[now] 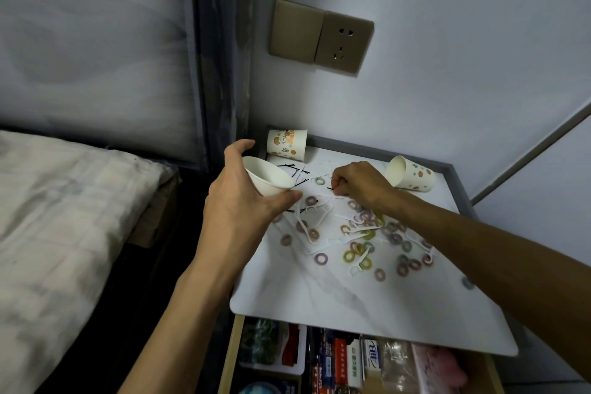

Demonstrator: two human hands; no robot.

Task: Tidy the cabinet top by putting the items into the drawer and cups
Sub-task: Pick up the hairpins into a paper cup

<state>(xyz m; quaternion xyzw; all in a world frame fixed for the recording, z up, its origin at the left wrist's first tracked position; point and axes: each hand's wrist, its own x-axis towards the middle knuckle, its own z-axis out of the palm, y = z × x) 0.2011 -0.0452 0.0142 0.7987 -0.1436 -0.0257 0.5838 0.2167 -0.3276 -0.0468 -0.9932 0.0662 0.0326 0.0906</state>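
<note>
My left hand [238,198] grips a white paper cup [267,177], tilted with its mouth facing up and right, over the cabinet top's left edge. My right hand [355,184] pinches a thin black hairpin [331,189] just above the white cabinet top [319,291]. More black hairpins [295,169] lie behind the held cup. Several pastel hair rings [367,235] and white floss picks [315,222] are scattered across the top. One patterned cup [287,144] stands upside down at the back left. Another patterned cup [409,173] lies on its side at the back right.
The drawer [335,358] below the cabinet top is pulled open and holds boxes and packets. A bed with a pale cover [64,217] lies to the left. A wall socket [343,41] sits above the cabinet. The wall closes off the back and right.
</note>
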